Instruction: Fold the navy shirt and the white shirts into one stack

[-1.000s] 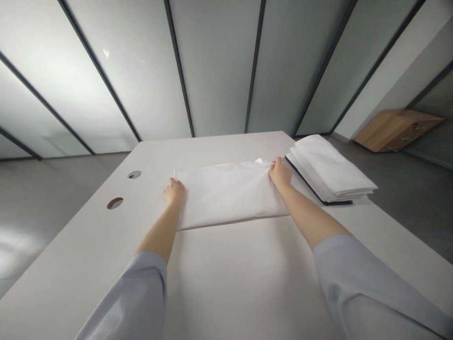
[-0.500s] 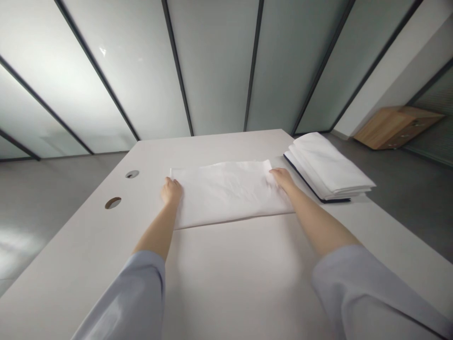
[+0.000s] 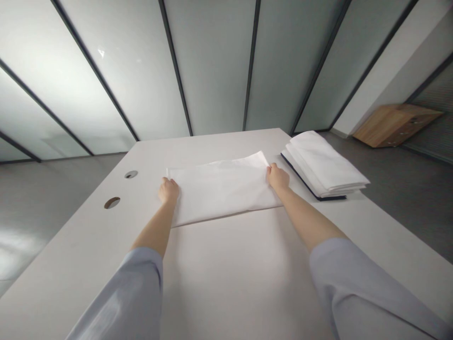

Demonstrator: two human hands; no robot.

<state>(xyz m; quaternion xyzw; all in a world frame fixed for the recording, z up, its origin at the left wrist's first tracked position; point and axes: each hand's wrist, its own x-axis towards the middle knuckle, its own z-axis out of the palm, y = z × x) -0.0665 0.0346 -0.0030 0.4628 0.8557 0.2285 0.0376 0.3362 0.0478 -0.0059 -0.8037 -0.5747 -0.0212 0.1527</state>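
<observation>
A folded white cloth (image 3: 219, 189) lies in front of me on the white table (image 3: 226, 274), its long side running across. My left hand (image 3: 169, 190) is closed on the cloth's left edge near the far corner. At the opposite side, my right hand (image 3: 278, 177) grips the right edge, with the far right corner sticking up just beyond the fingers. Between the two hands the cloth looks fairly smooth and taut. The fingertips under the cloth are hidden.
A stack of folded white cloths (image 3: 325, 163) with a dark layer beneath it sits at the table's right edge. Two round holes, one a capped grommet (image 3: 130, 174) and one open (image 3: 112, 203), are on the left. Beyond stand frosted glass panels (image 3: 215, 66) and a wooden cabinet (image 3: 392, 125).
My right hand has closed on the cloth's right edge and pulled it slightly up, raising the far right corner. Wrinkles on the right have smoothed out. The left hand has hardly moved.
</observation>
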